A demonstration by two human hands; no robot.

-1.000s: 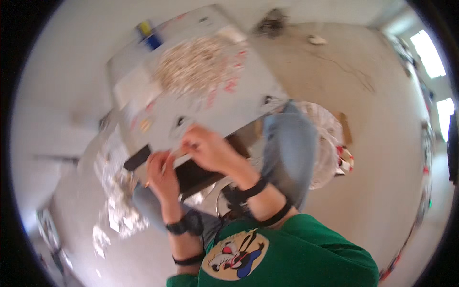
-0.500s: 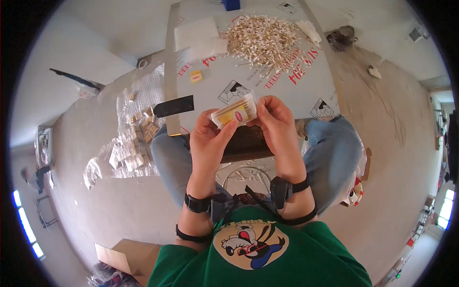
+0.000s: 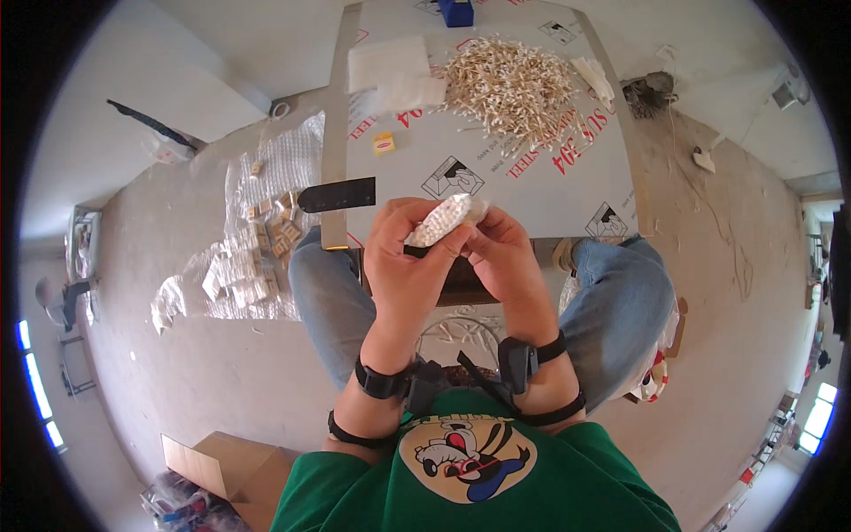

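Observation:
A small clear bag of cotton swabs is between my hands at the table's near edge, its white cotton tips turned up toward me. My left hand is closed around the bag's left side, with the thumb along its near edge. At the other end, my right hand pinches the loose clear plastic. Beyond them, a large heap of loose cotton swabs lies on the metal-topped table. A stack of clear bags is left of the heap, with a small yellow card nearer me.
A black strip juts past the table's left edge. On the floor at left, several filled swab packs lie on bubble wrap. A blue object stands at the far edge. An open cardboard box sits at lower left.
The bag has been tipped so that its cotton tips face up instead of its yellow label. My right hand has shifted nearer my left. The whole view has moved slightly.

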